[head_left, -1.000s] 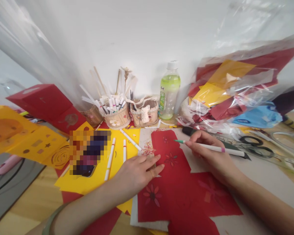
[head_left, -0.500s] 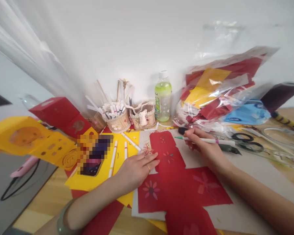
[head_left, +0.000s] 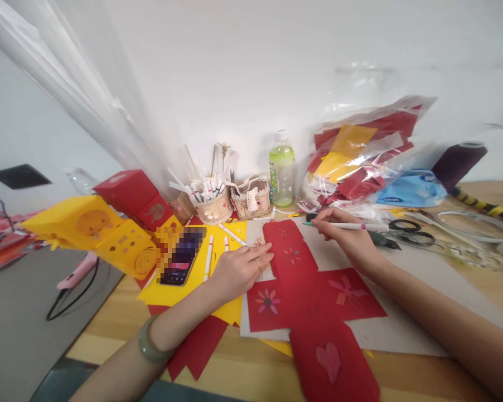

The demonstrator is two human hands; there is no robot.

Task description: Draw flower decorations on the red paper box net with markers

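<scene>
A red cross-shaped paper cutout (head_left: 312, 298) lies on a grey sheet (head_left: 406, 329), with flower shapes and a pink heart (head_left: 329, 362) on its panels. My left hand (head_left: 241, 271) rests flat, fingers stretched out, its fingertips at the left edge of the cutout's upper arm. Held in my right hand (head_left: 346, 237) is a white marker (head_left: 354, 226), its green tip pointing left. That tip hovers just right of the cutout's top panel, apart from the small flower (head_left: 282, 231) there.
Left of the cutout, yellow paper (head_left: 195, 296) carries loose markers and a phone (head_left: 184, 259). Behind stand a marker basket (head_left: 213, 209) and a green drink bottle (head_left: 281, 173). A plastic bag of paper scraps (head_left: 352, 151) and black scissors (head_left: 406, 226) are on the right.
The camera view has shifted, bringing the heart on the lower panel fully into sight. Both hands keep nearly the same places about the cutout, the marker still held in the right.
</scene>
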